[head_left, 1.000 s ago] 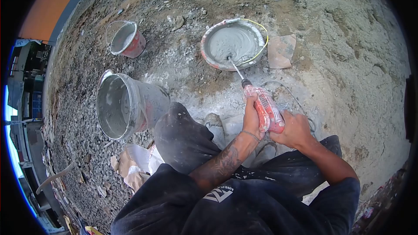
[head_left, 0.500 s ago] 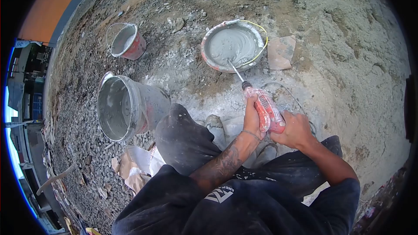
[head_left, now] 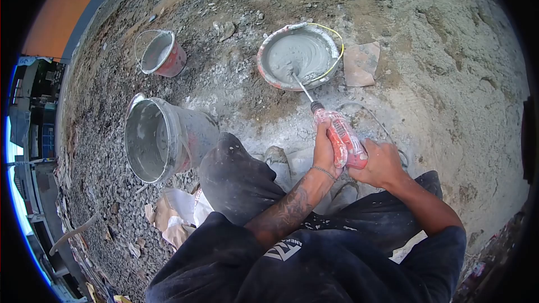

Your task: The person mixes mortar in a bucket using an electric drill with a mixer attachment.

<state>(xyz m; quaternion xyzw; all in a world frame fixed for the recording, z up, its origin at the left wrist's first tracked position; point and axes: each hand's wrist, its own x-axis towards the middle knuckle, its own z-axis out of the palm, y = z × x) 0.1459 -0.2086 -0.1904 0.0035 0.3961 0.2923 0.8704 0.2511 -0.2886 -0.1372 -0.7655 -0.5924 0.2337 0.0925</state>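
Here, both hands are closed around a red power drill (head_left: 341, 137): the left hand (head_left: 324, 150) wraps its body, the right hand (head_left: 380, 164) grips its rear. The drill's metal shaft (head_left: 300, 86) dips into wet grey cement in a round pan (head_left: 268, 74) on sandy ground. Two grey buckets, a large bucket (head_left: 193, 129) and a small bucket (head_left: 174, 59), sit to the left.

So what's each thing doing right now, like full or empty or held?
Drill: held in both hands, shaft dipped in the pan.
Left hand: gripping the drill.
Right hand: gripping the drill's back end.
Pan: full of wet grey mix.
Big bucket: tipped, looks empty.
Small bucket: tilted.
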